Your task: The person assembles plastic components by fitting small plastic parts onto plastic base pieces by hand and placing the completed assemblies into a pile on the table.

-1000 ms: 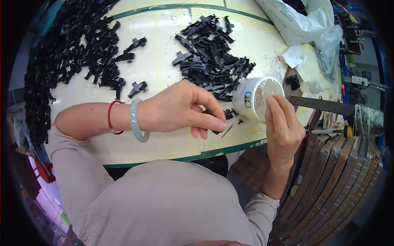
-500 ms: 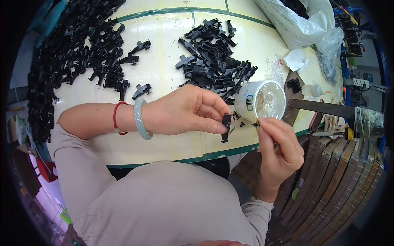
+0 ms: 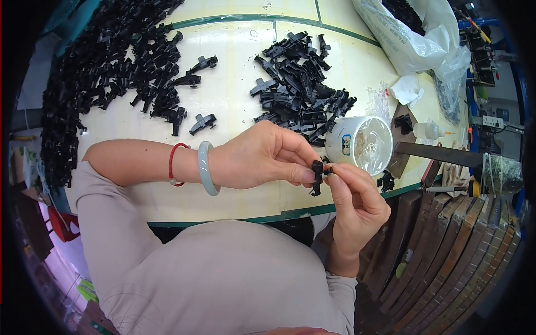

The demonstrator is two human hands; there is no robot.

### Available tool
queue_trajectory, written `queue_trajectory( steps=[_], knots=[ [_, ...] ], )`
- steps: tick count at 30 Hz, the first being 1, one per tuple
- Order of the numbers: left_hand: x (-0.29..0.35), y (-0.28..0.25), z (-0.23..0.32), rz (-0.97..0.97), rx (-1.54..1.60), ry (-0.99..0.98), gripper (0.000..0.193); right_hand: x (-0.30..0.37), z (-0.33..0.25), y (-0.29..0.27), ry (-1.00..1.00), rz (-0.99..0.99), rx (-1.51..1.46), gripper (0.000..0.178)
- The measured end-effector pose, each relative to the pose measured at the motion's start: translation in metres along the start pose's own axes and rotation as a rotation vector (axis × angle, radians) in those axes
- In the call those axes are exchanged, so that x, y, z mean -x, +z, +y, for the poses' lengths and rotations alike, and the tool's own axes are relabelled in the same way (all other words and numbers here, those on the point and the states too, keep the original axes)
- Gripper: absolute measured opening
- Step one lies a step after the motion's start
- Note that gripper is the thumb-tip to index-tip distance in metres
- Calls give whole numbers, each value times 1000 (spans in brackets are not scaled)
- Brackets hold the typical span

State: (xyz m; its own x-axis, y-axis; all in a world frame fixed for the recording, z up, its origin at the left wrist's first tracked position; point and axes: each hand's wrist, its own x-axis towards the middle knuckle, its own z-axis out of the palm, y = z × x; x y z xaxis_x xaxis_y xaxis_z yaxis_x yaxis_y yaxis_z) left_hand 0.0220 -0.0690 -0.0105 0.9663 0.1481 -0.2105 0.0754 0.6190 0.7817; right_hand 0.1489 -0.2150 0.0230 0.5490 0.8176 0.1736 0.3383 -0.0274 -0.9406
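Note:
My left hand (image 3: 265, 156) is closed, pinching a narrow black plastic part (image 3: 317, 180) upright between thumb and fingers, just in from the table's near edge. From the right, my right hand (image 3: 360, 195) is closed too, with a tiny black piece (image 3: 328, 170) between thumb and forefinger. That piece meets the upper side of the plastic part; my fingertips hide the exact contact. Beyond my hands lies a pile of similar black parts (image 3: 298, 84). A white tub (image 3: 339, 128) lies tipped beside it, its mouth toward the right and a clear film inside.
A large heap of black parts (image 3: 123, 61) covers the table's left side. At the far right stands a white plastic bag (image 3: 405, 44). A dark flat bar (image 3: 438, 152) juts over the right edge, above a row of brown slabs (image 3: 446, 240). Small black bits (image 3: 385, 181) lie near that edge.
My right hand has moved left with the tiny piece, bringing it against the black plastic part. The whole view has shifted slightly, so the table appears a little farther right.

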Motion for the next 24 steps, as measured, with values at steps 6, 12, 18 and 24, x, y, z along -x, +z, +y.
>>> queue_trajectory(
  steps=[6,12,18,24],
  knots=[
    [1,-2,-3,11,-8,14,21,0,2,2,-32,-13,37,18],
    [2,1,-4,56,-33,35,20,0,-4,7,-210,-47,298,17],
    [7,3,2,67,-158,42,21,7,0,9,-239,-29,301,21],
    [39,-9,19,270,-565,-79,21,33,20,-26,35,284,313,23]
  ],
)
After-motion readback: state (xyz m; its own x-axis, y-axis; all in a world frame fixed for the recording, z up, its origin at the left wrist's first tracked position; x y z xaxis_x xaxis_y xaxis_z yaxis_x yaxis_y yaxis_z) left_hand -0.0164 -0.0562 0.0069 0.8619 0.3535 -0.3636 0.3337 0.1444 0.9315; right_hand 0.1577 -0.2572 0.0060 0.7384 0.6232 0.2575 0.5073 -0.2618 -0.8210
